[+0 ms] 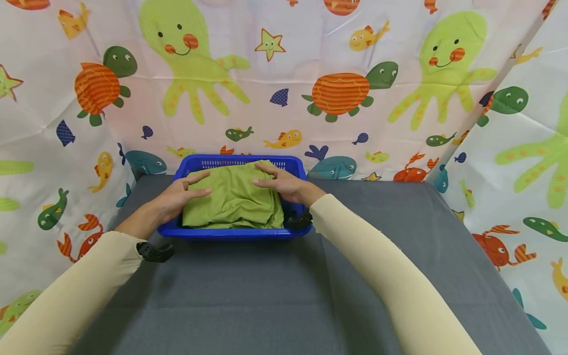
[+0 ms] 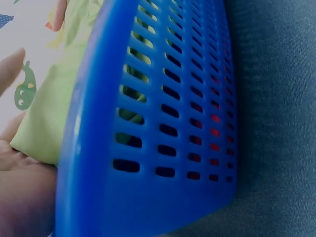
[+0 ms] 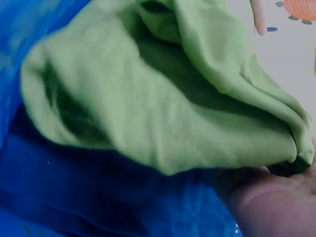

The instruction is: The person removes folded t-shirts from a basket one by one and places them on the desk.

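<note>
Nearest, cream sleeves (image 1: 84, 288) stretched over a grey worktop (image 1: 248, 305), black pieces (image 1: 155, 252) at both wrists. Farther on, a blue basket (image 1: 230, 233), left of middle. Within its rim and bulging above, a crumpled green cloth (image 1: 230, 195); impossible to tell whether resting on the basket's floor. At the cloth's left end, left hand (image 1: 175, 197) touching it, thumb and fingers extended; at its right end, right hand (image 1: 287, 184) likewise touching, fingers out. Behind, a white sheet (image 1: 295, 47) printed with sea creatures.

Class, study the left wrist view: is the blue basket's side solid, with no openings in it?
No, the blue basket has rows of slots through its side, and green cloth shows through some.
</note>
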`<state>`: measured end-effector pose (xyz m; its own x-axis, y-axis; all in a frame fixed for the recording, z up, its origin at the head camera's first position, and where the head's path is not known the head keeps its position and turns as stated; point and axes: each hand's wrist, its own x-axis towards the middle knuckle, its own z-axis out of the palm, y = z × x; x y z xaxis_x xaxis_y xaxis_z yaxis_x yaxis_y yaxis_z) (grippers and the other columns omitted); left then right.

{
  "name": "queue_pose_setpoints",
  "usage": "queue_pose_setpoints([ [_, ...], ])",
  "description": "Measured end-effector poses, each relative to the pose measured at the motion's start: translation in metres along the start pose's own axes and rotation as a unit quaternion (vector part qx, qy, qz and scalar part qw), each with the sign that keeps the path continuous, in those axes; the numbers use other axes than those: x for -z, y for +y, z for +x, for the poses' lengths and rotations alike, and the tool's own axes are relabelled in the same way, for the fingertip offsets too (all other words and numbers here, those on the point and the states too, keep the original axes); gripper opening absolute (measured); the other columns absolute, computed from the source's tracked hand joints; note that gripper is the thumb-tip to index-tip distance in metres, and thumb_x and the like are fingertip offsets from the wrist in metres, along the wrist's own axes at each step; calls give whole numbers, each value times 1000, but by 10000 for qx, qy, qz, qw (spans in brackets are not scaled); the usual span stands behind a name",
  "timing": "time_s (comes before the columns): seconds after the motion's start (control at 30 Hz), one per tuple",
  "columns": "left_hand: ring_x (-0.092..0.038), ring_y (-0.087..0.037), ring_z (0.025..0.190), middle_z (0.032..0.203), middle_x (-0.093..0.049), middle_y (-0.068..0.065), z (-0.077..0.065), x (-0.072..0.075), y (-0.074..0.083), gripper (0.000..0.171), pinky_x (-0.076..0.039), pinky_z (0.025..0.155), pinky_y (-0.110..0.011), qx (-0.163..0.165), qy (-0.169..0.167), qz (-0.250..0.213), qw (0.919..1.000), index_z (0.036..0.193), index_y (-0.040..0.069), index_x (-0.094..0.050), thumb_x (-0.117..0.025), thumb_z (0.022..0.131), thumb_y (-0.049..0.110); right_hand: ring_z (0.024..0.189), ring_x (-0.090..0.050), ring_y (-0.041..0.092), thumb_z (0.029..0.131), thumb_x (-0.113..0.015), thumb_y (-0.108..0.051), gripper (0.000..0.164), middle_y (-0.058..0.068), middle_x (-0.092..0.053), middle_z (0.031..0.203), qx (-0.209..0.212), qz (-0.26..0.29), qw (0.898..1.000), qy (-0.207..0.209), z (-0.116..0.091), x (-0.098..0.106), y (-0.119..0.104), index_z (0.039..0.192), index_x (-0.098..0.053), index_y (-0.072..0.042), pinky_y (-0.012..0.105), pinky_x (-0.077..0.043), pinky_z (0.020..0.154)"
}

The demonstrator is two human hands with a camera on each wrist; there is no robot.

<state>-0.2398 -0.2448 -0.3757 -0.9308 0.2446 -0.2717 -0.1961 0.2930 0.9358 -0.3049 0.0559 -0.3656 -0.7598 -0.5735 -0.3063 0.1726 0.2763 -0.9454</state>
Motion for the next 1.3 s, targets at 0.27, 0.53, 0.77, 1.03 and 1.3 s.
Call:
queue_pose_setpoints([
  [0.27, -22, -30, 153, 173, 2, -2, -8, -1, 9, 77, -47, 98, -20, -385, 89, -85, 9992, 163, 28, -19, -62, 101, 15, 137, -50, 32, 95, -69, -7, 74, 0, -11, 171, 212, 64, 9988, 428, -9, 5, -2, 157, -37, -32, 46, -49, 108],
  [0.53, -37, -21, 143, 170, -11, -9, -24, -6, 35, 77, -52, 88, -14, -744, 15, 49, 9972, 163, 30, -18, -61, 102, 16, 137, -51, 30, 96, -67, -6, 75, 0, -14, 170, 548, -23, 9979, 353, -32, 14, -22, 159, -34, -31, 45, -47, 111],
  [0.77, -40, -17, 139, 170, -14, -10, -29, -20, 57, 77, -50, 90, -12, -1102, 61, 178, 9937, 163, 28, -20, -63, 100, 14, 131, -54, 29, 97, -66, -7, 74, 0, -14, 169, 805, -260, 9954, 448, -59, 32, -38, 158, -34, -33, 44, -49, 106],
  [1.03, -47, -13, 130, 167, -21, -14, -29, -44, 72, 80, -54, 87, -15, -1264, 114, 233, 9916, 162, 30, -20, -65, 99, 10, 133, -52, 26, 96, -67, -7, 75, -4, -9, 170, 899, -366, 9940, 496, -80, 51, -37, 158, -34, -32, 40, -50, 103],
  [1.3, -47, -23, 136, 167, -25, -11, -25, -70, 89, 82, -54, 86, -15, -1492, 35, 423, 9879, 162, 33, -19, -65, 99, 10, 127, -54, 24, 96, -67, -4, 76, 3, -24, 165, 1055, -476, 9917, 567, -106, 74, -39, 159, -33, -29, 31, -53, 96],
])
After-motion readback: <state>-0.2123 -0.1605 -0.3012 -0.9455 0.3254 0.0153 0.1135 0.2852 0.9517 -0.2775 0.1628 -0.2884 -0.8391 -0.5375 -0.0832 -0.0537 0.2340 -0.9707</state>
